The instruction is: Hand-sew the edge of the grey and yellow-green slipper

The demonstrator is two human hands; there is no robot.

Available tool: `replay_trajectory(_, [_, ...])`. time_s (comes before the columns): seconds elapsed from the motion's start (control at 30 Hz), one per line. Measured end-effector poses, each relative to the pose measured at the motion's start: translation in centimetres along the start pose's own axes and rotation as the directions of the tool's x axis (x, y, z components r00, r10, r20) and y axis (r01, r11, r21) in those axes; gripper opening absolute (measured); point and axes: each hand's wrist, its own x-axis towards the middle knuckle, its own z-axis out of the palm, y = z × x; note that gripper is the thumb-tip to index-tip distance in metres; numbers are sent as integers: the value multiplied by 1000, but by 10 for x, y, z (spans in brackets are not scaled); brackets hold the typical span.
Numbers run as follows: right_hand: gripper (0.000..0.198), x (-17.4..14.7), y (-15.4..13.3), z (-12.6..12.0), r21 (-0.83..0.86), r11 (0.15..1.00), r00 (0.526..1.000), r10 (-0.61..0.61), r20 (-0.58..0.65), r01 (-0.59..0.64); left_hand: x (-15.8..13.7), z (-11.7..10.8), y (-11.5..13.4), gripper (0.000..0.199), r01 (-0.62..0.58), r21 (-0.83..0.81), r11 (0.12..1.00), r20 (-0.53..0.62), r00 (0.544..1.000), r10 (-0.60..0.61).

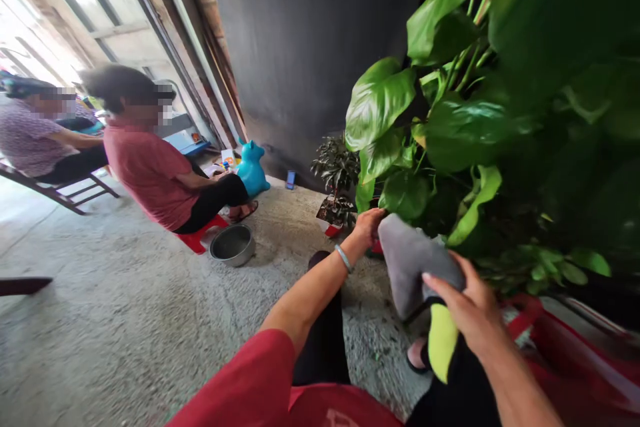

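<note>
Fingers (445,289) of the right hand (477,310) grip a grey soft item (403,257), held above the concrete floor (165,327), a yellow-green strip (443,343) hanging beneath. Left hand (369,227) extends just beside the item's upper end, near the leafy plant (381,103); its grip cannot be determined.

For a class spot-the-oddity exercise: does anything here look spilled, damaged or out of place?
Something minor: small green and dark bits lie scattered on the concrete floor near the foot, below the grey cloth in the right hand. They look like litter on otherwise plain ground; nothing else stands out.
</note>
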Motion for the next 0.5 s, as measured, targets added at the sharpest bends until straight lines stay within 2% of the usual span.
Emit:
replay_trajectory(0.1, [84, 19, -25, -7, -21, 989, 971, -148, -187, 147, -3, 3, 2, 17, 84, 22, 996, 56, 995, -85])
replay_trajectory(0.17, [85, 38, -41, 4, -69, 982, 957, -185, -223, 174, -1, 8, 0, 17, 88, 24, 996, 50, 995, -89])
replay_trajectory(0.27, [80, 44, -39, 25, -71, 996, 994, -61, -87, 55, 5, 9, -3, 11, 125, 52, 991, 21, 992, -127])
replay_trajectory(0.37, [75, 26, -19, 25, 133, 990, 998, 40, 38, -45, 15, -7, 9, 9, 182, 71, 981, 33, 982, -184])
replay_trajectory(0.43, [76, 12, -13, 12, 270, 955, 991, 103, 85, -122, 24, -19, 29, 8, 175, 0, 985, 38, 984, -175])
replay_trajectory(0.5, [75, 2, -17, -2, 321, 933, 986, 140, 96, -164, 36, -25, 53, 15, 131, -202, 971, 5, 991, -132])
